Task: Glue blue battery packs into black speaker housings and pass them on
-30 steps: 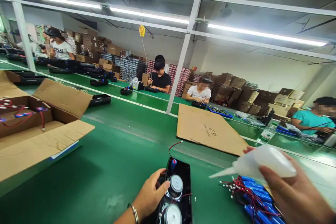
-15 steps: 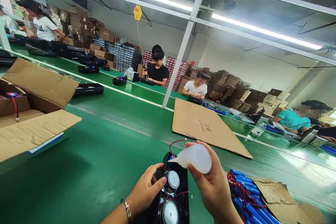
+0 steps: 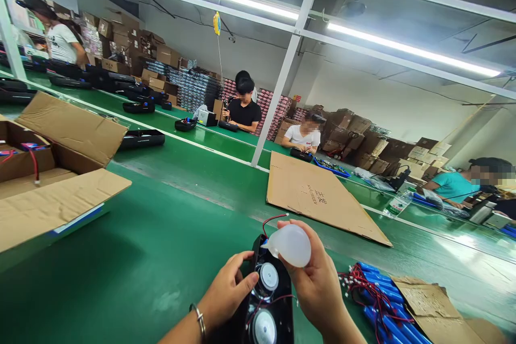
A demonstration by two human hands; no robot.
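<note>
A black speaker panel [image 3: 278, 301] with two round silver speakers and thin red wires lies on the green belt at the bottom middle. My left hand [image 3: 226, 294] grips its left edge, fingers curled against it. My right hand [image 3: 316, 285] is closed round a white squeeze bottle [image 3: 291, 244], whose nozzle points left and down at the far end of the panel.
Blue battery packs [image 3: 382, 306] with red wires lie right of the panel beside torn cardboard [image 3: 429, 306]. A flat cardboard sheet [image 3: 318, 199] lies beyond. An open carton [image 3: 60, 172] stands at left. Several people work across the far belt, with stacked boxes behind them.
My right hand has brought the bottle from the right to above the panel and tilted its nozzle down to the panel's far end. My left hand has stayed on the panel.
</note>
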